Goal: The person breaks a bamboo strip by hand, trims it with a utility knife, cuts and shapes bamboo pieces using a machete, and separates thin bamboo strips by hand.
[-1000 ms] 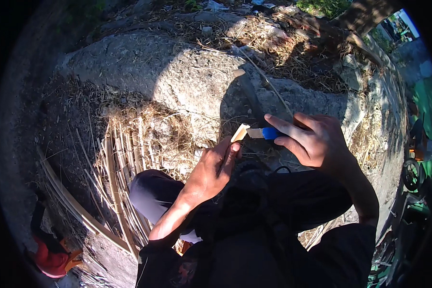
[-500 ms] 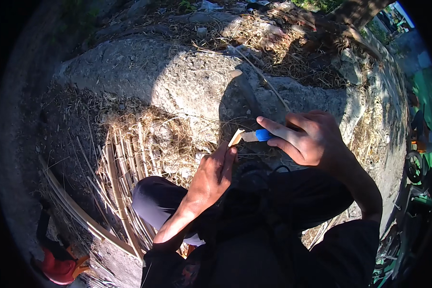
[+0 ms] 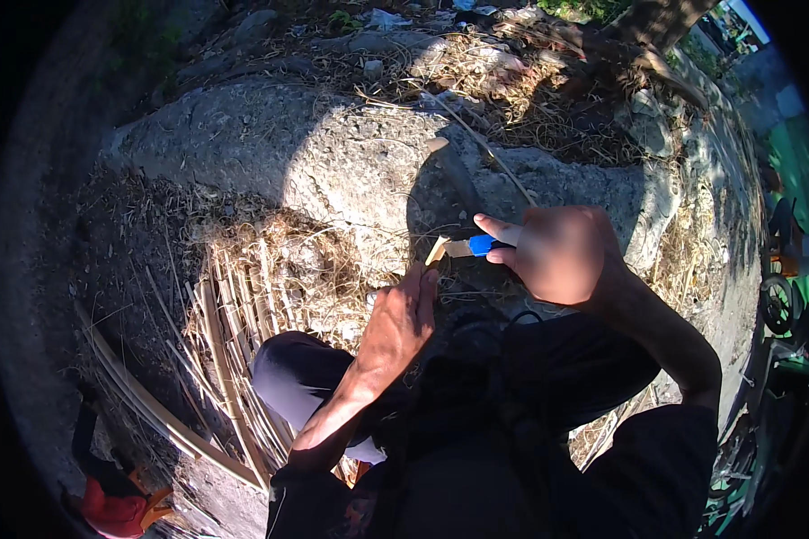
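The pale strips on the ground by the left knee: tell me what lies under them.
Under the pale strips shows dry straw litter on grey ground. Their near ends run behind the left knee, so whatever lies beneath there is covered.

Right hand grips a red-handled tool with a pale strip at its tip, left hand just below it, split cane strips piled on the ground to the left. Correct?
Not quite: the handle is blue, not red. The head view shows the right hand gripping a blue-handled tool with a pale strip at its tip, the left hand just below it, and the split cane strips piled on the ground to the left.
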The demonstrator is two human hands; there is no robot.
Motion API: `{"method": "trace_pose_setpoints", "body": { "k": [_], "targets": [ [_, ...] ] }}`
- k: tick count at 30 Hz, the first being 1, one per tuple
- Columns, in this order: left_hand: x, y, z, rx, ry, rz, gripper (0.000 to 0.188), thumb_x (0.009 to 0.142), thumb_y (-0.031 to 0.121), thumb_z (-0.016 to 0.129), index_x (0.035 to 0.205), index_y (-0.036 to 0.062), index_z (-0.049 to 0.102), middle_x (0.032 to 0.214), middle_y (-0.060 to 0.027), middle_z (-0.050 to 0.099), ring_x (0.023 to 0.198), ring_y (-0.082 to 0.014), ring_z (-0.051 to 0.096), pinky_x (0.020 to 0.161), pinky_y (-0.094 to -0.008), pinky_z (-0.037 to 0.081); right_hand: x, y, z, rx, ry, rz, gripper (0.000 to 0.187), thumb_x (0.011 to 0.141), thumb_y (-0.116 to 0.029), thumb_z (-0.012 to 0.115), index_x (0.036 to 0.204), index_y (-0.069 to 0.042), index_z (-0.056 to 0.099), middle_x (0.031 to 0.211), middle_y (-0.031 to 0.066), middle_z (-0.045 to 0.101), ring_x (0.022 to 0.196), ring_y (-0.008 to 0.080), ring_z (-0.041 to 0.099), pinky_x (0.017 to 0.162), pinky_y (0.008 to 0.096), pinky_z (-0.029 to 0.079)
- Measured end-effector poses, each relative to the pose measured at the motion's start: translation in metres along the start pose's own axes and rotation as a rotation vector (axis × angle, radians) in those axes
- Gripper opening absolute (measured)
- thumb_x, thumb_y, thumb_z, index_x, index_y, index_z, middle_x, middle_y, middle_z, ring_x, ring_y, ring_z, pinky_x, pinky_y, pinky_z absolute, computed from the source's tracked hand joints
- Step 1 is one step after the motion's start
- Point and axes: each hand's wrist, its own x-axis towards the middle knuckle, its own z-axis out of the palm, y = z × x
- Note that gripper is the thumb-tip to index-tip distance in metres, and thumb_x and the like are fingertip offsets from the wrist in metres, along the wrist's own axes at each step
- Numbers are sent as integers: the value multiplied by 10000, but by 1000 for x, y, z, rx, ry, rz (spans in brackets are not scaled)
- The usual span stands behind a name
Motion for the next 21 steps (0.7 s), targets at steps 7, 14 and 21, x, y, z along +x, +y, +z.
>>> {"method": "trace_pose_setpoints", "body": {
  "k": [7,14,21],
  "targets": [
    [-1,-8,5,544,40,357,170,999,29,600,1152,-42,623,949,-146,642,689,-259,601,599,-402,499,2,11,-5,33,59,0,353,900,-311,768,1241,-216,753,705,72,659,574,286,647,541,395,506],
    [3,14,-43,-872,-446,-752,337,1091,384,539,943,83,566,705,-8,514,537,-70,472,460,-253,361,-25,127,-58,62,190,377,343,1079,-333,540,1142,-42,709,627,72,542,531,194,503,553,351,380],
    [5,33,-44,-960,-563,-557,594,996,646,571,833,75,555,658,30,451,538,-77,444,494,-267,352,-6,24,-23,1045,-187,352,422,1079,-390,409,1039,-16,600,687,-18,441,620,93,406,600,278,347]
  ]
}}
